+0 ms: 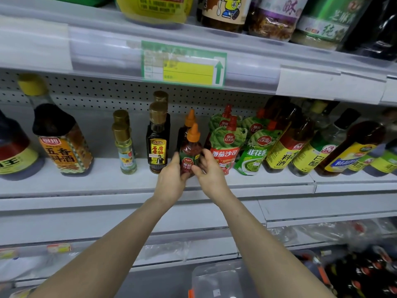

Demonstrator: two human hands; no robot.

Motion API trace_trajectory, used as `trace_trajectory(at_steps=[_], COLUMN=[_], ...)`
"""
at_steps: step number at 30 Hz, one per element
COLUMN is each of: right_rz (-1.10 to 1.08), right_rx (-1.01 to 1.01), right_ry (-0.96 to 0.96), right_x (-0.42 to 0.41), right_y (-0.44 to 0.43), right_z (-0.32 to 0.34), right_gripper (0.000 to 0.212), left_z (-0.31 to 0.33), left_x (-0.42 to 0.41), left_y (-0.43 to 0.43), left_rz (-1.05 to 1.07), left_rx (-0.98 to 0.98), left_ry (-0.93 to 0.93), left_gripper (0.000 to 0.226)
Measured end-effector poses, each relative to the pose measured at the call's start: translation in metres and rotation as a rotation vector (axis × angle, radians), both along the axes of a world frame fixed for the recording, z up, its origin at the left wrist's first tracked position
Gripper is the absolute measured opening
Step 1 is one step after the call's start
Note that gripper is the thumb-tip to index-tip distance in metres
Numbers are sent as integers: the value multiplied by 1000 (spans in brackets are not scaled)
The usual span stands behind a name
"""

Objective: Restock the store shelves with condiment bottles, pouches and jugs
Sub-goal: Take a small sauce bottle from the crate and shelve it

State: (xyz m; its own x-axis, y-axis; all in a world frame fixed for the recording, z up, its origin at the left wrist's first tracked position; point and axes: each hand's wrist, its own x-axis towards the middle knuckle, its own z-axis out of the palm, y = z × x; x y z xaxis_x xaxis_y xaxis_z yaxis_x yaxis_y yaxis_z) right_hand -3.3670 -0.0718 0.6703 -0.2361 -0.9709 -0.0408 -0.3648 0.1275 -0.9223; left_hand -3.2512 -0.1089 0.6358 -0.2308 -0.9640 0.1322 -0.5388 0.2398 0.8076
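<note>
Two hands [171, 179] [209, 171] around ketchup bottle [190, 150]

The large brown bottle [62, 147] at the left bore a red badge reading 厨邦 above 五香料酒. The small orange-capped bottle [190, 151] read 番茄沙司, as did the red pouch [224, 154] beside it, under a 红太阳 roundel. The green pouch [253, 153] read 韭花酱. Farther right, the yellow-labelled bottle [284, 157] read 料酒 and the clear bottle [311, 161] read 白醋. The green shelf tag [183, 65] showed an upward arrow; its print was blurred.
</note>
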Motion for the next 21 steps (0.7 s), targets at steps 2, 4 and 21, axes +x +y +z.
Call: trace_trajectory(at_steps=[2, 4, 21], right_rz=[10, 22, 128], right_rx=[20, 39, 153], right_ry=[12, 28, 118], right_x=[0, 1, -4], right_y=[-2, -4, 22], right_z=[-1, -2, -3], right_gripper=[46, 46, 68], left_z=[-3, -4, 3], left_x=[-1, -3, -3], left_y=[-2, -2, 30], left_rz=[3, 3, 30], left_rx=[3, 15, 22], left_ry=[-15, -18, -37], left_gripper=[54, 53, 76])
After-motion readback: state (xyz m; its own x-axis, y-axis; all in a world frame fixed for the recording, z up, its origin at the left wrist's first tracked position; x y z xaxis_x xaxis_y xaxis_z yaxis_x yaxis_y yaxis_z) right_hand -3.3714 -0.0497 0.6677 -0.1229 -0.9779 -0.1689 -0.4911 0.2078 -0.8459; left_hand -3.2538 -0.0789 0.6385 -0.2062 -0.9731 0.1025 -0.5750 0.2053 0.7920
